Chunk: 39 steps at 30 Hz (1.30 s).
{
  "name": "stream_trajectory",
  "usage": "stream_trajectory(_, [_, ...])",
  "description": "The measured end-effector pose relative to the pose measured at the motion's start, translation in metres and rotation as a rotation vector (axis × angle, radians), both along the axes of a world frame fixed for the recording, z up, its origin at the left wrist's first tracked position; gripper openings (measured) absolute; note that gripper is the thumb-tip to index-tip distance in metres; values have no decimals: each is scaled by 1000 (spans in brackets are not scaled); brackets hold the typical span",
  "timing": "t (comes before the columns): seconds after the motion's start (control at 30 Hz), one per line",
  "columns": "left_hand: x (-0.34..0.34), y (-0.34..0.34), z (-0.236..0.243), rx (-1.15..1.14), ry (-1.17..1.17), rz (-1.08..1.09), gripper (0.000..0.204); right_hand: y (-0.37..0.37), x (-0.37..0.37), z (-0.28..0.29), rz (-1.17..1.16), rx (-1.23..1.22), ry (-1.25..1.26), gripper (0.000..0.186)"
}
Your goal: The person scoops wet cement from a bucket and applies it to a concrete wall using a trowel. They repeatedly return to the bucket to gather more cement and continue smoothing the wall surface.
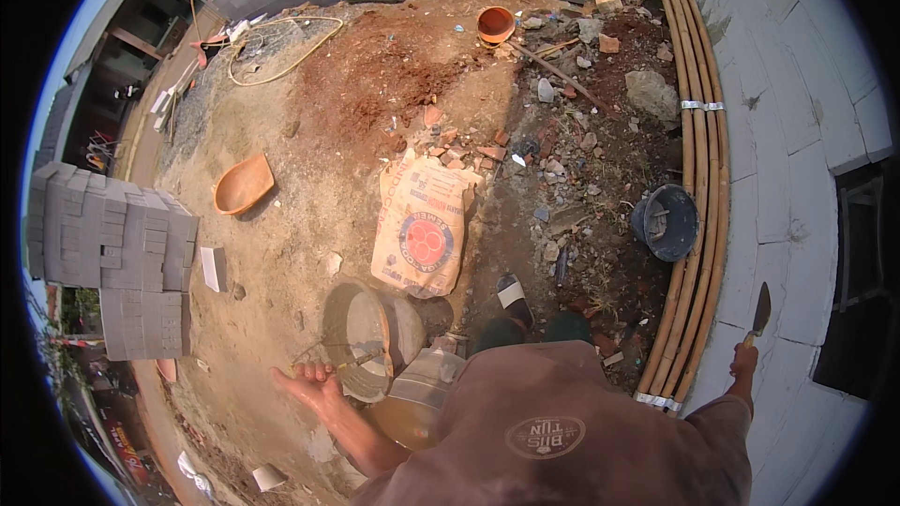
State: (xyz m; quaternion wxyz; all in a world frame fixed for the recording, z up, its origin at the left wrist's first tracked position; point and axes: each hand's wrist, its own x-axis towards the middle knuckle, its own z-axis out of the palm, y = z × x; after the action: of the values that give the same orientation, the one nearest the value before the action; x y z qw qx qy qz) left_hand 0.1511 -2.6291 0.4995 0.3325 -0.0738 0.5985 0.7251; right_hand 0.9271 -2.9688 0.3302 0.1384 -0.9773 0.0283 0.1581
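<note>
- White block wall (797, 131) runs along the right side; its near top edge lies just under the right hand (745, 359).
- Bamboo poles (698, 178), bundled and tied, follow the wall's inner edge, left of the right fingers and close by.
- Sandy ground (281, 253) spreads wide beyond the left fingertips; open room there up to the grey block stack (112, 253) far left.
- Cement sack (422, 230) lies flat on the ground, beyond the left fingers, apart from them.
- Grey bucket (370, 337) sits just right of the left fingers, very near; touching or not, can't tell.
- Dark bucket (667, 222) stands by the poles, beyond the right fingers and to their left.
- Orange pan (244, 185) lies well beyond the left fingers.
- Left hand (309, 382): arm stretched out left, palm up, fingers spread, holding nothing.
- Right hand: arm reaching out over the wall, fingers wrapped round the handle of a trowel (759, 314), blade pointing up and away.
</note>
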Motion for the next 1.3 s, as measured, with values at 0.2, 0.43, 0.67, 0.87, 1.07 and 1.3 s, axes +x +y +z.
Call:
stream_trajectory(0.2, [34, 134, -16, -32, -109, 25, 57, 76, -71, -34, -193, -94, 295, 28])
stream_trajectory(0.43, [99, 335, -37, 24, -97, -70, 52, 248, 3, -46, -99, 131, 299, 31])
stream_trajectory(0.67, [112, 442, -87, -171, -122, 127, 52, 588, 194, -33, 217, 299, -266, 36])
stream_trajectory(0.87, [114, 559, -123, -337, -89, 222, 54, 884, 165, 59, 455, 163, -512, 54])
stream_trajectory(1.07, [129, 689, -147, -504, -95, 296, 57, 1041, 149, 41, 463, 388, -155, 40])
stream_trajectory(1.3, [151, 832, -162, -323, -191, 421, 54, 1235, 119, 50, 494, 464, -107, 37])
